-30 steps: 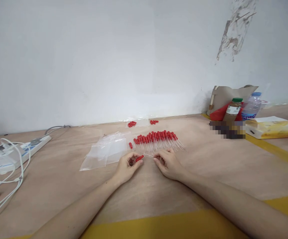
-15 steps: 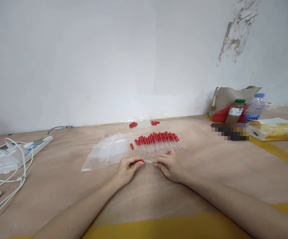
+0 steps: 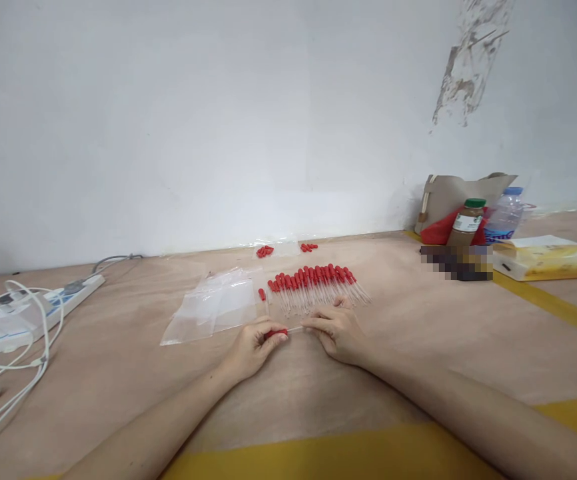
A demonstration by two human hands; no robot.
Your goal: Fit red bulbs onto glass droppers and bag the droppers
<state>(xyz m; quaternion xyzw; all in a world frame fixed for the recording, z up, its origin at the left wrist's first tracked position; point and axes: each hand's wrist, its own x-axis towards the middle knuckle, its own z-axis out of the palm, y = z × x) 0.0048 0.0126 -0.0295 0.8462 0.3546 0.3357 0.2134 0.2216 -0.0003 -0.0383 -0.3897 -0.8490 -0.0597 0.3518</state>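
My left hand (image 3: 253, 343) pinches a red rubber bulb (image 3: 278, 332) between thumb and fingers. My right hand (image 3: 336, 330) is closed on a thin clear dropper tube (image 3: 295, 329), which lies in line with the bulb and meets its open end. How deep the tube sits inside the bulb is too small to tell. Just beyond my hands lies a row of red-capped droppers (image 3: 313, 280), bulbs toward the wall and clear tubes toward me. One separate dropper with a red bulb (image 3: 262, 294) lies at the row's left end.
Clear plastic bags (image 3: 213, 303) lie left of the row. Two small groups of loose red bulbs (image 3: 264, 252) sit near the wall. White cables and a power strip (image 3: 48, 313) are at left. A green-capped bottle (image 3: 467, 223), a water bottle (image 3: 504, 217) and a yellow packet (image 3: 548, 259) stand at right.
My right hand has come slightly closer to my left, and less of the tube shows between them. Both hands sit a little lower. The view has shifted slightly.
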